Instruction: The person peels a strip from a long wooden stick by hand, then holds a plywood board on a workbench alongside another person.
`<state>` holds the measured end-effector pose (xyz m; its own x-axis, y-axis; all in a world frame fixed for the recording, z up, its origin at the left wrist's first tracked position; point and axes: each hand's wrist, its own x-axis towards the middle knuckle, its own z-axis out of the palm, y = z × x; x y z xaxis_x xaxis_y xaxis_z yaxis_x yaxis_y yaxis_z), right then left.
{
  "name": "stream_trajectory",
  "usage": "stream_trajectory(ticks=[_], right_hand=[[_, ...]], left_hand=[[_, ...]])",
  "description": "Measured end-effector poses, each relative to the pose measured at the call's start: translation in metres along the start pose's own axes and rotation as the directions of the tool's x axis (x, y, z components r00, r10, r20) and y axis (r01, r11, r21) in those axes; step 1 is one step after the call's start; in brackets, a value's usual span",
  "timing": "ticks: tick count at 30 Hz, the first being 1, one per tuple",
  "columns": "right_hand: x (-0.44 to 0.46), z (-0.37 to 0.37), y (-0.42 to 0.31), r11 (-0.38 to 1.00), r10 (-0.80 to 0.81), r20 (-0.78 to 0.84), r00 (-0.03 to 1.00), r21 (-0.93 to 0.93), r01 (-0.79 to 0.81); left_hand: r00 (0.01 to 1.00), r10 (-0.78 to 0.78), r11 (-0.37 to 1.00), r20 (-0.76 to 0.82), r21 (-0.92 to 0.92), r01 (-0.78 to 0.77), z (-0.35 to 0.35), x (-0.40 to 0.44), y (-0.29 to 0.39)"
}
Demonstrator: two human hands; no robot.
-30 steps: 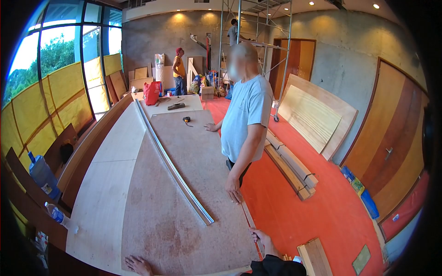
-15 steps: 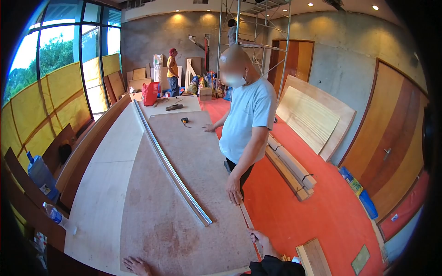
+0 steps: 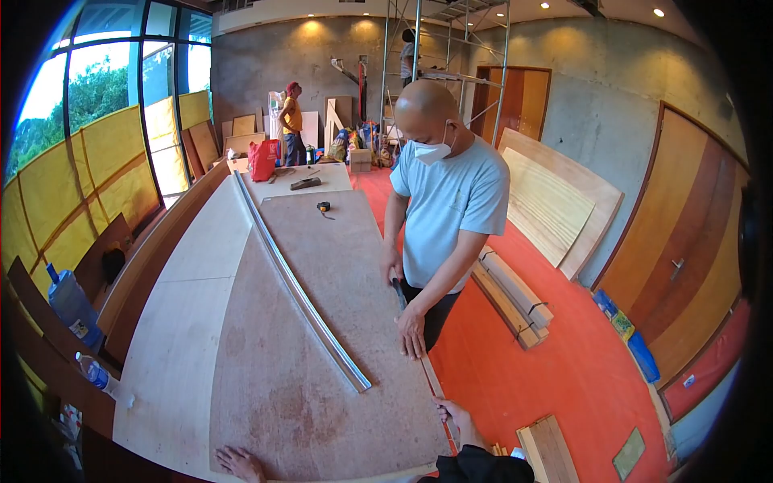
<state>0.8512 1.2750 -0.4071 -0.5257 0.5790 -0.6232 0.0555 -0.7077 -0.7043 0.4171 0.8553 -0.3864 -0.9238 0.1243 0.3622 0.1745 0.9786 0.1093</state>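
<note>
My left hand [image 3: 239, 464] lies flat with fingers spread on the near left corner of a large brown plywood sheet [image 3: 322, 322]. At the sheet's right edge, my right hand [image 3: 456, 420] is closed round a thin wooden strip [image 3: 432, 377] running along that edge. Opposite me, a co-worker in a light shirt and white mask presses one hand [image 3: 412, 332] on the edge, just beyond my right hand. The co-worker's other hand [image 3: 391, 264] grips a dark-handled tool [image 3: 399, 295], whose lower part is hidden. A long metal channel [image 3: 302, 298] lies on the sheet.
A tape measure [image 3: 324, 208] and a hand plane [image 3: 306, 183] lie farther along. Bundled lumber [image 3: 515, 298] rests on the red floor [image 3: 564, 366] at right. Water bottles [image 3: 93, 372] stand at left. Scaffolding [image 3: 419, 48] and two other people are at the back.
The co-worker has turned towards me, lifted one hand off the sheet's far side and now holds the dark-handled tool at the edge. My hands have stayed nearly still.
</note>
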Motion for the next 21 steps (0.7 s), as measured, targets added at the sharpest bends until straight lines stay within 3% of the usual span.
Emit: stream_trajectory(ticks=[4, 7, 11, 21], right_hand=[[-0.004, 0.003, -0.003, 1.0, 0.022, -0.024, 0.999, -0.001, -0.022], [-0.003, 0.0, -0.004, 0.999, 0.0, 0.005, 1.0, -0.033, 0.0], [-0.004, 0.001, -0.001, 0.998, -0.023, -0.001, 1.0, -0.057, 0.023], [-0.001, 0.0, -0.002, 0.993, 0.002, -0.043, 0.999, -0.119, -0.007]], left_hand=[[1.0, 0.026, 0.998, 0.012, 0.06, -0.027, 0.004, 0.001, -0.002], [0.948, -0.202, 0.972, 0.245, -0.066, 0.224, -0.027, 0.004, 0.019], [0.977, -0.156, 0.975, 0.148, -0.138, 0.177, 0.026, 0.002, -0.009], [0.971, -0.157, 0.974, 0.181, -0.134, 0.183, -0.005, 0.003, 0.008]])
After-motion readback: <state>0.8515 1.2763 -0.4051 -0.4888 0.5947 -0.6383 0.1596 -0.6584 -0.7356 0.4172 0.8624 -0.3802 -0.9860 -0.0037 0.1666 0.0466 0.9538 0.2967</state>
